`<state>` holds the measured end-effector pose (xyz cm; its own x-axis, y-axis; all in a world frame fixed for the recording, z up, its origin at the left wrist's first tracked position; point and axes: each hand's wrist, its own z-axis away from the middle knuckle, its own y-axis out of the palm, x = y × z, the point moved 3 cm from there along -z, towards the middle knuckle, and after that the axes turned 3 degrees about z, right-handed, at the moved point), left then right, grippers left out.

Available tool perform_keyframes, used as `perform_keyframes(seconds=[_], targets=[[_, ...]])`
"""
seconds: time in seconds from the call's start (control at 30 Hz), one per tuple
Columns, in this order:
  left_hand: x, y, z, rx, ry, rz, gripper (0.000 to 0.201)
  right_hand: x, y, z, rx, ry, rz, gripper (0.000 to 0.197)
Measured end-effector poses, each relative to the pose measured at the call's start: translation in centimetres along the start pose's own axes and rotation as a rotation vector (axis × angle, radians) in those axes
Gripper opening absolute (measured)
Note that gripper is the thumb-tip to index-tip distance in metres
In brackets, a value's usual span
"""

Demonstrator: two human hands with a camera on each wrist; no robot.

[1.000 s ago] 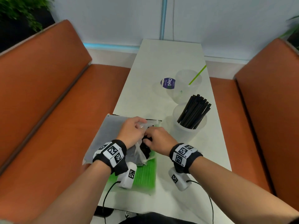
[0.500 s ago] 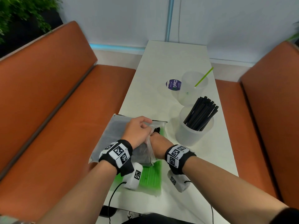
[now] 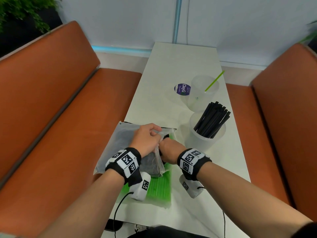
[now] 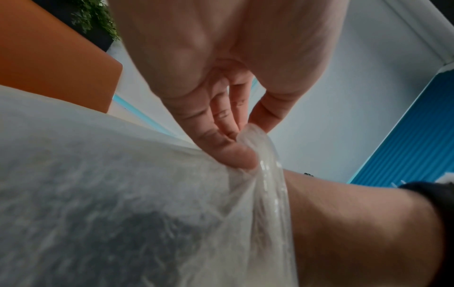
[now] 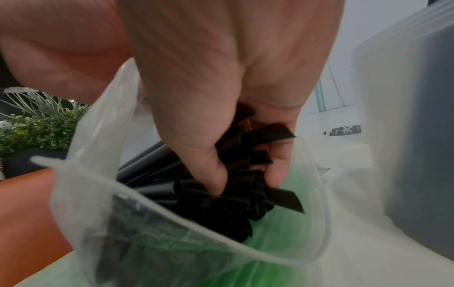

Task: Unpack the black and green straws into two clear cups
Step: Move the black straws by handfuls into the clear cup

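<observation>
A frosted plastic bag (image 3: 120, 143) of black straws lies at the table's near left, on top of a pack of green straws (image 3: 159, 188). My left hand (image 3: 147, 138) pinches the bag's open rim (image 4: 255, 139) and lifts it. My right hand (image 3: 169, 148) reaches into the bag's mouth, its fingers (image 5: 213, 174) curled round a bunch of black straws (image 5: 236, 203). The near clear cup (image 3: 205, 136) holds several black straws (image 3: 212, 119). The far clear cup (image 3: 202, 93) holds one green straw (image 3: 214, 81).
The white table (image 3: 180, 62) runs away from me between two orange benches (image 3: 51, 117) (image 3: 283, 109). A clear lid with a purple label (image 3: 181, 88) lies left of the far cup. Plants (image 3: 25, 12) stand at the far left.
My right hand has pushed deeper into the bag's mouth. My left hand has kept hold of the rim and raised it. The head view has shifted slightly.
</observation>
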<state>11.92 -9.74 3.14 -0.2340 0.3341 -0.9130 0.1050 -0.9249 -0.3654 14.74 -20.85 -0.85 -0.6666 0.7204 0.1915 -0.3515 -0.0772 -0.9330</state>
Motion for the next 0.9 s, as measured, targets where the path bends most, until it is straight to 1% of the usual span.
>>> perform_keyframes(seconds=[0.17,0.3,0.43,0.6,0.77,0.9], targets=[[-0.1,0.3,0.2,0.023,0.001,0.0,0.028,-0.4,-0.2,0.5,0.067,0.042,0.024,0.02],[0.0,0.6,-0.1,0.029,-0.011,0.002,0.024,-1.6,-0.9,1.4,0.024,0.061,0.037,0.021],[-0.1,0.9,-0.3,0.039,-0.002,-0.017,0.027,-2.8,-1.4,2.5,-0.005,0.078,0.035,0.022],[0.0,1.0,-0.8,0.022,-0.015,-0.053,0.024,-4.5,-1.6,4.1,-0.039,0.103,0.07,0.017],[0.1,1.0,-1.1,-0.025,-0.004,-0.084,0.026,-7.9,-1.9,7.5,-0.078,0.158,0.039,0.01],[0.1,1.5,-1.6,-0.052,-0.014,-0.121,0.025,-10.5,-1.7,10.3,-0.066,0.224,-0.018,0.009]])
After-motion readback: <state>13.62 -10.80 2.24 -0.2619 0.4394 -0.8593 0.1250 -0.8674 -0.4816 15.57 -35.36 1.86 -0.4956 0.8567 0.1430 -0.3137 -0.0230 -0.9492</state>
